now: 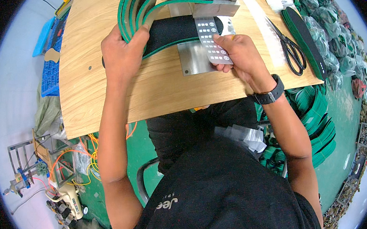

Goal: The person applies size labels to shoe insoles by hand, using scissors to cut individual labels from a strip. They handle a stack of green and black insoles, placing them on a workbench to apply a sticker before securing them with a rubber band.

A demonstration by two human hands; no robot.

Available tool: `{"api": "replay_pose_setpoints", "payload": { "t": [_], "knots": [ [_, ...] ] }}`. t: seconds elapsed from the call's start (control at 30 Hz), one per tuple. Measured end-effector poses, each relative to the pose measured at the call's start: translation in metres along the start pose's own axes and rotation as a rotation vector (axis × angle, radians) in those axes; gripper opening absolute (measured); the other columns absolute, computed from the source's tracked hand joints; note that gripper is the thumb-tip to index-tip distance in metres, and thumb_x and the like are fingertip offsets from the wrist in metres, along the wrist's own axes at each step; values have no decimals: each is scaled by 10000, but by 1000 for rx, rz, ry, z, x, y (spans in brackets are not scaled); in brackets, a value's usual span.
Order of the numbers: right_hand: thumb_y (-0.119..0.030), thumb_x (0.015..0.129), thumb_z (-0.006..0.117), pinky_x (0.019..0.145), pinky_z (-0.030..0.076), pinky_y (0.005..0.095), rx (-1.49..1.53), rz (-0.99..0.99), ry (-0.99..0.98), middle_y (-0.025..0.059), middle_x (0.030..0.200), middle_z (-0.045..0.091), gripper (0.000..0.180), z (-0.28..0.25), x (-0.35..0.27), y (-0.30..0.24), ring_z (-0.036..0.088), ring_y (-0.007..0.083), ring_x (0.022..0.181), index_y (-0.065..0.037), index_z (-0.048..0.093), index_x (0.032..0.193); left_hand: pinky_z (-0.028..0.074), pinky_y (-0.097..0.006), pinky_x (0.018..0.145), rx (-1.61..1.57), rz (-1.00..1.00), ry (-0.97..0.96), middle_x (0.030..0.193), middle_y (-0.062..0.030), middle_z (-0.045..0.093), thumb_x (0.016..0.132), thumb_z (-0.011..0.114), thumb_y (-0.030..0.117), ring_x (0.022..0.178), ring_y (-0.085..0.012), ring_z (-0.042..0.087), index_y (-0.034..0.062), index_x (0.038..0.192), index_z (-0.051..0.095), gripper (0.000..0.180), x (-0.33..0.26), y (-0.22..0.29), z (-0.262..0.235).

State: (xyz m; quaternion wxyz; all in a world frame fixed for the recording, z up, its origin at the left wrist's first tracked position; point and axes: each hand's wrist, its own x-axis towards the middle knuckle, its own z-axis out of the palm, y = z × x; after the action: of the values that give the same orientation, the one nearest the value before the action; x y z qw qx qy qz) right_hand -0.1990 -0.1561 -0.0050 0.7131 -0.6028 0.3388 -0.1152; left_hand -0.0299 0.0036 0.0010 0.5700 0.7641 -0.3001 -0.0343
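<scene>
- Looks down from up on the head.
- Has the black shirt (223,192) big and very near, at the bottom.
- Faces the wooden table (84,96) near the top, with the left hand (124,55) and right hand (243,53) a bit farther off.
- Sees very wide, out to the green floor (342,107) and white wall (10,105), with straight edges bent near the round rim.

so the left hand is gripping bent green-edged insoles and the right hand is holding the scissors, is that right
Not quite: the head view shows the right hand holding a translucent printed strip; the scissors lie off to its right. The left hand is indeed gripping bent green-edged insoles.
</scene>
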Motion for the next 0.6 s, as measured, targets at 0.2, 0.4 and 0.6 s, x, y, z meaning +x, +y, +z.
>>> {"api": "replay_pose_setpoints", "payload": {
  "t": [0.2, 0.4, 0.6],
  "knots": [
    [-234, 935, 535, 383, 440, 230, 29, -34, -17, 121, 609, 614, 329, -3, 4, 6, 568, 146, 447, 42, 601, 770, 474, -322, 751, 223, 110, -193, 837, -119, 636, 739, 693, 281, 788, -211, 588, 32, 1095, 610, 442, 8, 0, -1],
    [-215, 931, 538, 396, 449, 227, 32, -31, -27, 124, 626, 626, 292, -3, -3, 2, 569, 145, 450, 33, 598, 789, 455, -430, 868, 608, 501, -251, 1018, -211, 633, 661, 745, 288, 984, -387, 589, 48, 1222, 543, 643, 15, -7, 11],
    [-191, 939, 520, 447, 471, 214, 171, -115, 181, 125, 669, 646, 249, -20, -13, 14, 586, 142, 494, 24, 597, 838, 488, -415, 812, 560, 265, -322, 944, -208, 649, 701, 684, 254, 880, -359, 617, 37, 1211, 556, 569, 10, 9, 3]
  ]
}}
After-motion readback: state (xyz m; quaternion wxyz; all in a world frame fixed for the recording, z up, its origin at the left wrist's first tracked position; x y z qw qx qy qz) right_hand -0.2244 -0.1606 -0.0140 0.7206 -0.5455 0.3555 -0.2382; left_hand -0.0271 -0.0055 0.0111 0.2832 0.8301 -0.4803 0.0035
